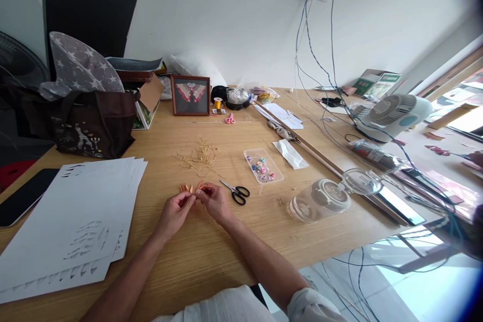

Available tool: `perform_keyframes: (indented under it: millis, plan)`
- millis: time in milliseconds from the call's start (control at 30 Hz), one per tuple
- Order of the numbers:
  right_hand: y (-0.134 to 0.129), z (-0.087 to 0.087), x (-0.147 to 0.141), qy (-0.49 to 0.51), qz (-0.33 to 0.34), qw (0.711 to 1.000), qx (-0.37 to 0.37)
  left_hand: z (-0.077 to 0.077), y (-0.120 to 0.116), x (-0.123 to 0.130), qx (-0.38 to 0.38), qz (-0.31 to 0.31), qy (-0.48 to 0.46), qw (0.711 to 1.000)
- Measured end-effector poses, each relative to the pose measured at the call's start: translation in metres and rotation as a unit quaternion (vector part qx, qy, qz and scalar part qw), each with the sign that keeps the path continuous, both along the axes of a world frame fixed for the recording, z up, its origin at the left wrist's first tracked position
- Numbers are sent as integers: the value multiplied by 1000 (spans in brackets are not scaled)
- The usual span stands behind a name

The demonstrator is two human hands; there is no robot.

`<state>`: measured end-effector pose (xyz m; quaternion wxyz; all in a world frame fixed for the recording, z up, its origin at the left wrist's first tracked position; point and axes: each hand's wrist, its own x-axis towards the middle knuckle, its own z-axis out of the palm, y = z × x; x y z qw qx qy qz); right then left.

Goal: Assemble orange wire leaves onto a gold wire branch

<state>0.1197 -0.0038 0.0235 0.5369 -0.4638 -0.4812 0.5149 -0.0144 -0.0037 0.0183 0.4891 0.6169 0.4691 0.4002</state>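
My left hand and right hand meet, forearms angled inward, fingertips pinching small orange pieces over the desk

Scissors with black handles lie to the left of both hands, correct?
Wrong side: the black-handled scissors lie to the right of both the left hand and the right hand, as the head view shows. The black handles are right.

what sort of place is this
Probably a small handicraft workshop: a long pale wooden table holding a tangle of thin gold wire, a clear plastic tray of coloured beads and black-handled scissors.
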Motion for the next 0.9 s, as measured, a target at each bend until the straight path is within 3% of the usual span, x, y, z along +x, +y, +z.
perform_keyframes:
  millis: [167, 300, 533, 900]
  plan:
    - [1, -3, 3, -18, -9, 1000, -9, -4, 10, -11, 44, 98, 62, 992]
    - [3, -7, 5, -27, -20, 999, -7, -10, 20, -22, 129, 153, 191, 961]
    - [5, -13, 8, -53, -36, 998, 3, -12, 21, -28, 179, 117, 386, 897]
    - [5, -13, 4, -43, -39, 998, -11, -12, 19, -20, 192, 94, 452, 866]
